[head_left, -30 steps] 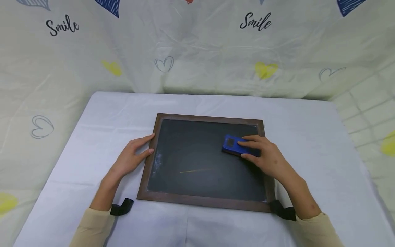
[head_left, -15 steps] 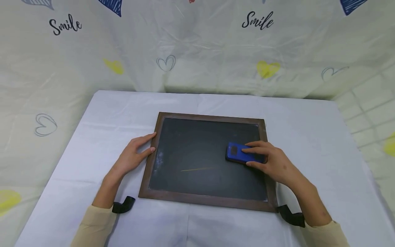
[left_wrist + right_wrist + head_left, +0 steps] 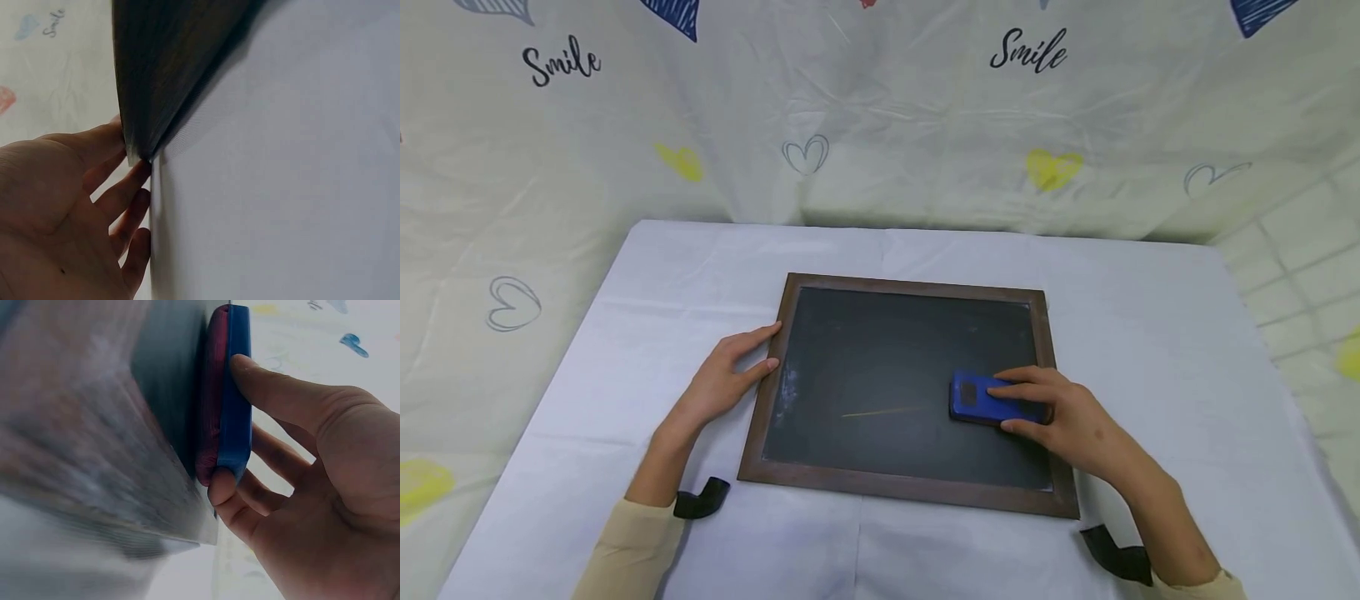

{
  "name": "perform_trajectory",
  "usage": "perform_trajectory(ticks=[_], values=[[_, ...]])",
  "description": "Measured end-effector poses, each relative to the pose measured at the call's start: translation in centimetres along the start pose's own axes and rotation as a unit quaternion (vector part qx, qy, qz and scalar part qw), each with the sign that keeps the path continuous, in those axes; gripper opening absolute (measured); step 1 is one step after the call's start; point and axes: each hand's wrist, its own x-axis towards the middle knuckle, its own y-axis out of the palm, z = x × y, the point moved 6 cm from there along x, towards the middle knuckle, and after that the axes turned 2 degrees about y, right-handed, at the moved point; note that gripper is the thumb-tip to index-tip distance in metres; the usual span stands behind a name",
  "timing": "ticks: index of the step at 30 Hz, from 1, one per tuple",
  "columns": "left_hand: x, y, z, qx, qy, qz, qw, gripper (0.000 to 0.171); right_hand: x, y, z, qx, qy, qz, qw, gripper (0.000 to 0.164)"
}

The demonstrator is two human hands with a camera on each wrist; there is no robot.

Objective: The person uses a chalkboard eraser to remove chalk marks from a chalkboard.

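Observation:
A chalkboard (image 3: pixel 895 350) in a brown wooden frame lies on the white cloth. My right hand (image 3: pixel 1067 412) grips a blue chalkboard eraser (image 3: pixel 981 397) by its sides, at the right part of the board. The eraser's reddish-pink pad (image 3: pixel 213 394) faces the dark surface in the right wrist view. My left hand (image 3: pixel 722 379) rests its fairly straight thumb and index finger against the frame's left side. Seen from the left wrist, the fingertips (image 3: pixel 144 169) sit right at the lower edge of the frame (image 3: pixel 169 69). A thin yellowish line (image 3: pixel 876 412) marks the board's lower middle.
A white-clothed table (image 3: pixel 1150 333) extends around the board. Behind it hangs a pale curtain (image 3: pixel 910 117) with hearts and lettering. Black wrist attachments (image 3: pixel 702 498) stick out by both forearms. Whitish smudges (image 3: pixel 786 392) show near the board's left edge.
My right hand has slid the eraser down the board towards me, along its right part. The left hand stays at the frame, and the yellowish line looks the same.

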Motion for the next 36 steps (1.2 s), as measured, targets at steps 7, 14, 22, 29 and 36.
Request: perform_trajectory(ticks=[7, 14, 22, 29, 36], values=[[0.2, -0.1, 0.0, 0.004, 0.000, -0.003, 1.0000, 0.059, -0.4, -0.1, 0.3, -0.002, -0.006, 0.001, 1.000, 0.046], [0.0, 0.1, -0.1, 0.002, 0.001, 0.001, 1.0000, 0.059, -0.7, 0.1, 0.4, -0.003, -0.001, 0.015, 1.000, 0.046], [0.0, -0.1, 0.0, 0.003, 0.015, -0.005, 0.9999, 0.059, 0.1, 0.7, 1.2, 0.001, -0.010, 0.019, 1.000, 0.045], [0.0, 0.0, 0.1, 0.006, 0.006, -0.003, 1.0000, 0.059, 1.6, 1.8, 2.2, 0.017, -0.022, 0.038, 0.999, 0.043], [0.2, 0.1, 0.1, 0.008, 0.005, -0.002, 1.0000, 0.059, 2.9, 2.9, 3.2, 0.032, -0.033, 0.061, 0.997, 0.044]])
